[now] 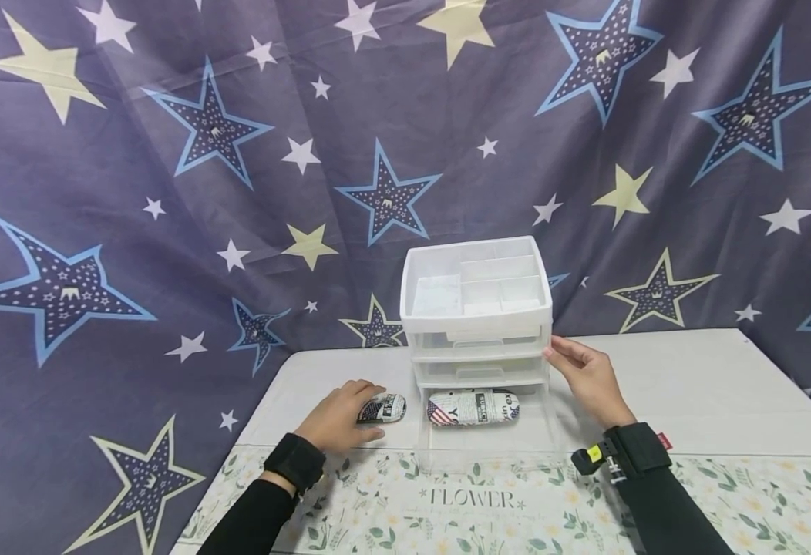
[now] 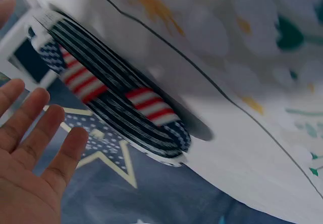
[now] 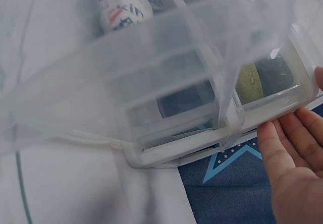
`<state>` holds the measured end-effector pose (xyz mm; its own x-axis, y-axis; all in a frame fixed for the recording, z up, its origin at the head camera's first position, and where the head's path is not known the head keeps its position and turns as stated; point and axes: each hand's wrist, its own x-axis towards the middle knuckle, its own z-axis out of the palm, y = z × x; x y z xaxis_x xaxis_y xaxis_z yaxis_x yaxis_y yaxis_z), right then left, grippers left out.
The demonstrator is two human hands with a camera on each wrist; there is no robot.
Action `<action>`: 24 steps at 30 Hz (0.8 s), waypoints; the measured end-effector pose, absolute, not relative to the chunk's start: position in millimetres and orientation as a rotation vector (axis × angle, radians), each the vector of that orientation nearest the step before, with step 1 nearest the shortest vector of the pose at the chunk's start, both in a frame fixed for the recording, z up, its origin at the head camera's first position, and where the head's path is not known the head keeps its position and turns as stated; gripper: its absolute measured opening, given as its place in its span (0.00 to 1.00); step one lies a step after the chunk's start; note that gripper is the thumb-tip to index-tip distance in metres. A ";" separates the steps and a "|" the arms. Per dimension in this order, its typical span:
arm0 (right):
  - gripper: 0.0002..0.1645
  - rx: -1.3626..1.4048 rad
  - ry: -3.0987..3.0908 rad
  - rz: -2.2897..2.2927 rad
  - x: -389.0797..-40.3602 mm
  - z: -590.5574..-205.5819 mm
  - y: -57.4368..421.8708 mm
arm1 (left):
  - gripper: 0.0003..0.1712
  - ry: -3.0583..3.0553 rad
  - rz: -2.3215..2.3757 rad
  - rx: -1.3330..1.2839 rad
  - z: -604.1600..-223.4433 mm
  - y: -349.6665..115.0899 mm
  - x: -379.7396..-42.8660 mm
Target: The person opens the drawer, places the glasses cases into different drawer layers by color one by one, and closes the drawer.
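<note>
- On the white table (image 1: pixel 690 385), the left hand (image 1: pixel 339 416) lay over a small rolled bundle (image 1: pixel 382 408) printed with stripes and a flag pattern – fingers straight and slightly spread, resting on its left end rather than gripping it.
- In the left wrist view the fingers (image 2: pixel 48 133) were fanned open just beside the striped bundle (image 2: pixel 116 98), not curled round it.
- The right hand (image 1: pixel 586 378) was flat against the right side of the clear plastic drawer unit (image 1: pixel 476 308), fingers straight and close together, their tips at its front right corner.
- In the right wrist view the fingertips (image 3: pixel 287 133) touched the unit's edge (image 3: pixel 272 108).
- The bottom drawer (image 1: pixel 489 447) stood pulled out toward the person – a second, longer rolled bundle (image 1: pixel 473 407) with newsprint and a flag pattern lay inside it, near the back.
- The small bundle sat on the table just left of that open drawer, near the longer one but apart from it.
- A floral mat (image 1: pixel 475 505) printed with "FLOWER" covered the table's near edge, and a star-patterned cloth (image 1: pixel 239 154) hung behind.
</note>
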<state>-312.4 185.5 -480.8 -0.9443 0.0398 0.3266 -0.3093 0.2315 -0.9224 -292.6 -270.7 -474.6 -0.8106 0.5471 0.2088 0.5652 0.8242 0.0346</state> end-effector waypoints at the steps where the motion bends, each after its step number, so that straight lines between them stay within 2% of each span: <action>1: 0.35 0.253 -2.228 1.773 -312.0 -480.7 185.6 | 0.42 -2.832 -0.125 -0.859 -475.0 -272.4 -295.7; 12: 0.37 0.244 -2.243 1.780 -310.0 -478.3 185.6 | 0.49 -3.078 -0.195 -0.691 -462.1 -274.8 -322.4; 24: 0.36 0.253 -2.246 1.773 -310.3 -479.1 186.1 | 0.41 -3.140 -0.380 -0.665 -475.4 -282.5 -348.1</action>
<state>-310.3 186.1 -479.1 -0.9487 0.0291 0.3149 -0.2995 0.2368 -0.9242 -348.1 -282.5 -475.4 -0.9113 0.4098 -0.0392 0.3886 0.8878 0.2465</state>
